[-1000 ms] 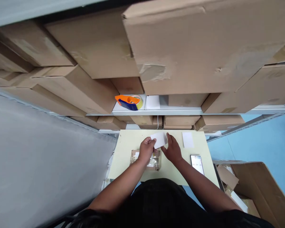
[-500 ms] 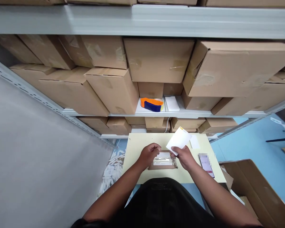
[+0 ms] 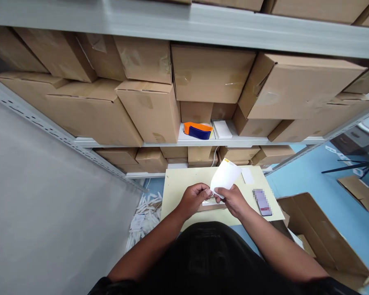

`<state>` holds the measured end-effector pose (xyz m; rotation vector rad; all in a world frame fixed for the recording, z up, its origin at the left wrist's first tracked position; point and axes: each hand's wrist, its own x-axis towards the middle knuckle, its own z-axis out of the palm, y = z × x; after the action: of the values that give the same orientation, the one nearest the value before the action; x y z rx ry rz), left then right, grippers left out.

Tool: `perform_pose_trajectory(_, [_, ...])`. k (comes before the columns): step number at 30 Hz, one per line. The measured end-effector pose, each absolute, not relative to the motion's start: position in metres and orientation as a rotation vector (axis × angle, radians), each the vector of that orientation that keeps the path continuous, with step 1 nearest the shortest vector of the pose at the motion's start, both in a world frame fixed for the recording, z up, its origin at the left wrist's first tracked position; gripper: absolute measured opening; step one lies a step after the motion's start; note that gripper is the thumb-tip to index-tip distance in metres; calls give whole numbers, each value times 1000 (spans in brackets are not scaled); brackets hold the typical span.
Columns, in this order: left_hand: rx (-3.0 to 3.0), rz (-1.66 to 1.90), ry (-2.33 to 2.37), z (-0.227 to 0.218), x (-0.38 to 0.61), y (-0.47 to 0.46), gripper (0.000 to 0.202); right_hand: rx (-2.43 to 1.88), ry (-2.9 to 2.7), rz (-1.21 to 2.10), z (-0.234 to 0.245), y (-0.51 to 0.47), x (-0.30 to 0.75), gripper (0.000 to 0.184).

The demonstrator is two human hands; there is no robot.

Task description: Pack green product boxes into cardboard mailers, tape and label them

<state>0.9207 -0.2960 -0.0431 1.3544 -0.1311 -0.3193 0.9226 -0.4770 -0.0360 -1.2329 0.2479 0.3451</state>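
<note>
My right hand (image 3: 232,200) grips the lower edge of a white paper sheet (image 3: 226,175) between thumb and fingers. A small yellow mark shows at the sheet's top corner. The fingers of my left hand (image 3: 194,200) are pinched together at the sheet's lower left corner. Below both hands, a flat brown cardboard package (image 3: 213,207) with a pale, shiny top lies on the cream table (image 3: 178,182); the hands cover much of it. Another white slip (image 3: 247,175) and a phone (image 3: 262,202) lie to the right of my right hand.
Shelves of cardboard boxes (image 3: 215,73) stand behind the table. An orange and dark blue object (image 3: 198,130) and a white paper stack (image 3: 222,129) sit on the middle shelf. White scraps (image 3: 146,215) heap at the left; an open carton (image 3: 320,233) stands at the right.
My left hand has come to the sheet's lower corner. The sheet and my right hand have shifted left, over the package. The camera view has tilted and turned slightly.
</note>
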Motion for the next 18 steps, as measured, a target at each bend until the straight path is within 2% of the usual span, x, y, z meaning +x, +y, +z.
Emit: perform_pose_trajectory(18, [1402, -326, -60, -48, 922, -331, 22, -1172, 318, 404, -39, -513, 923, 25])
